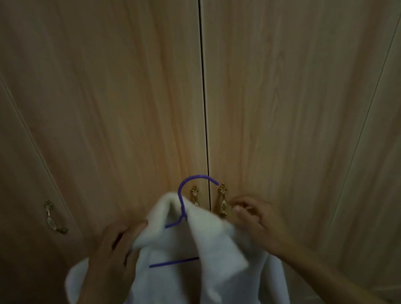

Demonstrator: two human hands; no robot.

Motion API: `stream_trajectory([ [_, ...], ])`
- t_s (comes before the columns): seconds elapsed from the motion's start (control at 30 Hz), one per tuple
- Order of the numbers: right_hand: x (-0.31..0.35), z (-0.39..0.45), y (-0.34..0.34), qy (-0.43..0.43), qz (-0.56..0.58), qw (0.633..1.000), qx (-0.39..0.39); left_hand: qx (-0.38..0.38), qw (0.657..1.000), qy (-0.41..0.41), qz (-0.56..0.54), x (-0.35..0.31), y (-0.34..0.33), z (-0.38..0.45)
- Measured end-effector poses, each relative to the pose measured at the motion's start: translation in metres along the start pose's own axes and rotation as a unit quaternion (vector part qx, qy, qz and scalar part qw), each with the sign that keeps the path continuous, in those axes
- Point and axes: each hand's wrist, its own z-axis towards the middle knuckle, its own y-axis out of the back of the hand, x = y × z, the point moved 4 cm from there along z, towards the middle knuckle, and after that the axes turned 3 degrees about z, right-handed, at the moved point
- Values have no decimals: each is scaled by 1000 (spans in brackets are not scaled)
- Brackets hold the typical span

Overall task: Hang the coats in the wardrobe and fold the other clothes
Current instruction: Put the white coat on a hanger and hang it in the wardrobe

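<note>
Between the left hand (111, 252), gripping its collar, and the right hand (254, 217), fingers loosely curled beside the door handle (222, 203), hangs the white coat (185, 291) on a purple hanger (192, 180). Hanging step: next, likely open the shut wardrobe (287, 92).

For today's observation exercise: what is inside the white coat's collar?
A purple hanger sits inside the white coat: its hook, neck and lower bar show. Its shoulders are covered by fabric.

Coat (184, 278) on hanger (183, 203) before shut wardrobe doors (113, 99), hook before the two middle handles (223, 199), left hand (111, 257) on collar's left, right hand (254, 218) on its right, third handle (53, 218) far left.
</note>
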Motion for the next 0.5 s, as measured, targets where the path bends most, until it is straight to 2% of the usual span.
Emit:
stream_trajectory([
  [0.07,-18,18,-2,-35,-38,998,-37,1,1000,15,9,5,-4,-5],
  [0.13,-34,37,-15,-66,-85,994,5,-8,999,11,31,3,-4,-6],
  [0.23,-41,55,-41,-55,-94,992,64,-14,993,-28,114,1,-7,-13],
  [0.3,-37,61,-52,-61,-77,993,68,16,990,27,141,7,-8,-20],
  [0.4,-40,67,-63,-51,-87,993,55,52,990,83,105,13,1,-25],
  [0.47,-45,68,-68,-48,-128,988,73,26,996,63,63,6,12,-22],
  [0.5,-46,67,-69,-52,-147,984,84,4,998,26,55,1,19,-20],
])
